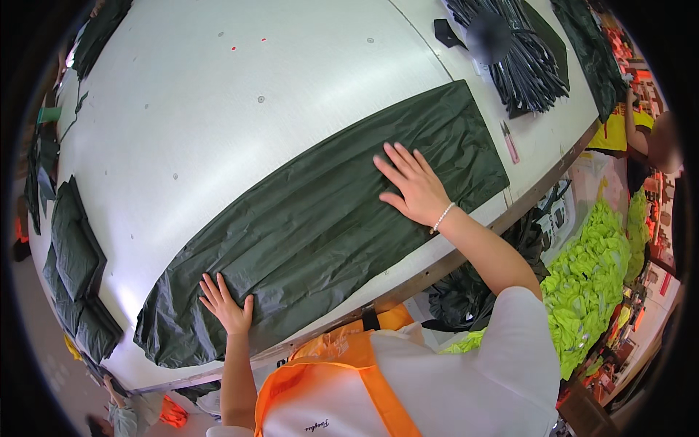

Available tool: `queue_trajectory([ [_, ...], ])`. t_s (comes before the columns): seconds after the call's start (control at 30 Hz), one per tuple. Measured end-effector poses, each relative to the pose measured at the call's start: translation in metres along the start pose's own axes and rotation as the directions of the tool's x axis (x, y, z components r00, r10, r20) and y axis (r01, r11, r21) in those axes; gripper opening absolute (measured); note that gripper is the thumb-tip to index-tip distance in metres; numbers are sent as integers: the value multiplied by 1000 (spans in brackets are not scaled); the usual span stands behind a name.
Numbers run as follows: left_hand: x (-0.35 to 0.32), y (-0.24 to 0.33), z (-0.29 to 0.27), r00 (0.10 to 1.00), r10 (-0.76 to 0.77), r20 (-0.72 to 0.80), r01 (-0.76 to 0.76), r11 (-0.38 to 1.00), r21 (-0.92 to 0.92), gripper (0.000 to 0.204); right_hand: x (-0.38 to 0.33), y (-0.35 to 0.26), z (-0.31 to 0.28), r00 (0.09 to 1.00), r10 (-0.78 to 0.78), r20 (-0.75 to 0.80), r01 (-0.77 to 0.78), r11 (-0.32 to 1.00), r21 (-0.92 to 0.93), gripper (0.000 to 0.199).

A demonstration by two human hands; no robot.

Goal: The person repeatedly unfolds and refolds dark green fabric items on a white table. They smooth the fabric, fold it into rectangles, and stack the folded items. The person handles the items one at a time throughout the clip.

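A long piece of dark green, slightly shiny fabric (306, 207) lies spread along the near side of the white table, creased lengthwise. My left hand (226, 306) rests flat on its left part, fingers spread. On the right part, my right hand (413, 185) is laid palm down, its fingers apart and a beaded bracelet on the wrist. Neither hand grips anything. Whether the fabric is one layer or several, I cannot tell.
Right of the fabric lies a small pink-handled cutter (510, 143). Beyond it sits a bundle of dark strips (528, 73). Folded dark pieces (76, 269) line the table's left end. Bright yellow-green garments (586, 284) are heaped beside the table at right. Other people work at both sides.
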State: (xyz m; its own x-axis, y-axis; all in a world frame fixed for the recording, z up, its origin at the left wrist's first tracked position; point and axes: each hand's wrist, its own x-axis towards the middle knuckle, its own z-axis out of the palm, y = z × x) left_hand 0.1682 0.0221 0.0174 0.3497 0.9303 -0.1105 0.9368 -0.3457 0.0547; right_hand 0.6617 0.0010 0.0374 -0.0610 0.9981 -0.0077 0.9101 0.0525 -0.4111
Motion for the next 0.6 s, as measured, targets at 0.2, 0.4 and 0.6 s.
queue_trajectory([
  [0.2, -3, 2, -2, 999, -26, -24, 25, 999, -37, 88, -89, 143, -45, 755, 563, -335, -643, 537, -546, 55],
  [0.4, -54, -59, -47, 993, 5, -118, -38, 960, -278, 73, -107, 5, -63, 924, -69, 376, 199, 927, -319, 67],
  [0.6, -173, -180, -76, 980, -189, 68, 162, 944, 289, 77, -109, 1, -17, 962, -41, 269, 190, 810, -555, 72],
])
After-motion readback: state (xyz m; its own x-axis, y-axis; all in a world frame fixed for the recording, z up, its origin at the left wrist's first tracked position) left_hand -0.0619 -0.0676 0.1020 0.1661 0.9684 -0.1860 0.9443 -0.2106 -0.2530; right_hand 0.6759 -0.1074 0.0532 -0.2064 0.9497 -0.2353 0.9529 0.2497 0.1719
